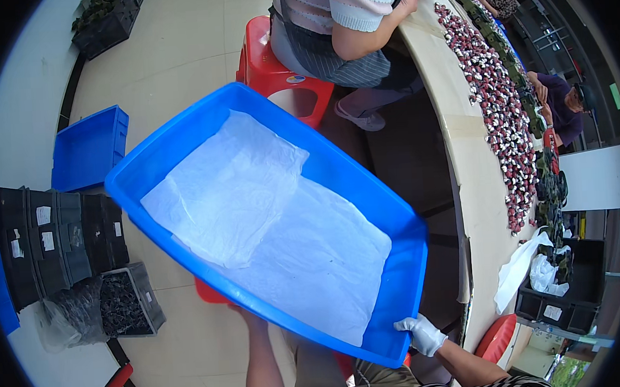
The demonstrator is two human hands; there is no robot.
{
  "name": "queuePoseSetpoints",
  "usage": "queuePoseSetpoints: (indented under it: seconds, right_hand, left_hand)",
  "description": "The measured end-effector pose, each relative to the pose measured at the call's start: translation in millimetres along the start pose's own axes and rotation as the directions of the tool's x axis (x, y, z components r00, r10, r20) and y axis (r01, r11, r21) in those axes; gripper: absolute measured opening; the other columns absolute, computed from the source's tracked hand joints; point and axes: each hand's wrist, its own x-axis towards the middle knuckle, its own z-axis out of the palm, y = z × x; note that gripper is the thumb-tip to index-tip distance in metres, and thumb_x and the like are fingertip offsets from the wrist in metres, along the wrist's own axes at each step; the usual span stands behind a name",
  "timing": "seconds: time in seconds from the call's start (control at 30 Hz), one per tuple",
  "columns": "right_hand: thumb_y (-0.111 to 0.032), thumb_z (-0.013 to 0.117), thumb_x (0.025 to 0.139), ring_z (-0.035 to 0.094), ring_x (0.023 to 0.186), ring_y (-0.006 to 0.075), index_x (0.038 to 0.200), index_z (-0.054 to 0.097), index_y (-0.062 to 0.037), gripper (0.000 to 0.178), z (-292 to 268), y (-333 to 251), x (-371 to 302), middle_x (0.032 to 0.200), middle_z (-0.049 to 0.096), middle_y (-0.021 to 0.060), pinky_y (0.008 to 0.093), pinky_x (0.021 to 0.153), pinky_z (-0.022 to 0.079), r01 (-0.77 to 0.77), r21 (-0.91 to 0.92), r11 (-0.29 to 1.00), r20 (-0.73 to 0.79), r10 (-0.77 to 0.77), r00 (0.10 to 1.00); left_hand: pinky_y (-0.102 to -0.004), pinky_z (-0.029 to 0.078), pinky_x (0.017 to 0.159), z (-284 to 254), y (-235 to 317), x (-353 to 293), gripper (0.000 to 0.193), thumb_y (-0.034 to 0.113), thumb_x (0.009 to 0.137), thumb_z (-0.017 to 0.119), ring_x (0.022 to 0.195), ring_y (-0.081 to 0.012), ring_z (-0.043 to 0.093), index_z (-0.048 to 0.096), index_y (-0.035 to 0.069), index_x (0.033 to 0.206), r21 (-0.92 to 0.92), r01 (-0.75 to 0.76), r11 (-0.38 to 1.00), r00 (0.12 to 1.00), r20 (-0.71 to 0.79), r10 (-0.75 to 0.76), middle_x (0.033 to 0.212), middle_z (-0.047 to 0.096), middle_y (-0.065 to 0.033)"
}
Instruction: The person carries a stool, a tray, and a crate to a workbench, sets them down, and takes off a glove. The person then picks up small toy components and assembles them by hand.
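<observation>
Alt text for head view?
Large rectangular blue plastic tub lined with white sheets, gripped at its near right corner by a white-gloved right hand; left hand hidden. At right, a long beige table bears small red-and-white pieces; a co-worker sits beside it on a red plastic stool.

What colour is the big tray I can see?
The big tray is blue, best in the head view.

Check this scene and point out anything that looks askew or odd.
The white liner inside the blue tub looks slightly askew: its layers overlap unevenly, it is wrinkled, and its edges sit crooked against the walls. No spill stands out.
</observation>
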Motion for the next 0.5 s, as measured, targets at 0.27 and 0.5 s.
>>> queuePoseSetpoints:
  seconds: [0.27, 0.5]
  right_hand:
    - [-0.009, 0.063, 0.081, 0.058, 0.085, 0.0151, 0.122, 0.053, -0.002, 0.043, -41.5, -58.4, 40.1, 0.098, 0.062, 0.0069, 0.0285, 0.072, 0.048, 0.264, -0.361, 0.894, -0.138, -0.331, 0.933]
    - [-0.017, 0.061, 0.085, 0.058, 0.091, 0.0167, 0.123, 0.057, -0.0011, 0.041, -72.1, -98.2, 105.8, 0.103, 0.064, 0.0074, 0.0315, 0.084, 0.047, 0.468, -0.397, 0.79, -0.198, -0.571, 0.797]
  left_hand:
    - [-0.0494, 0.036, 0.109, 49.7, -27.0, -41.1, 0.088, 0.068, 0.089, 0.047, 0.136, -0.0306, 0.038, 0.021, 0.012, 0.151, -0.099, 0.267, 0.959, 0.87, 0.454, -0.195, 0.155, 0.029, -0.0092]
    - [-0.0518, 0.028, 0.113, 45.5, 55.3, -88.9, 0.09, 0.073, 0.087, 0.044, 0.141, -0.0305, 0.029, 0.023, 0.014, 0.152, -0.444, 0.514, 0.734, 0.752, 0.644, -0.138, 0.157, 0.026, -0.0087]
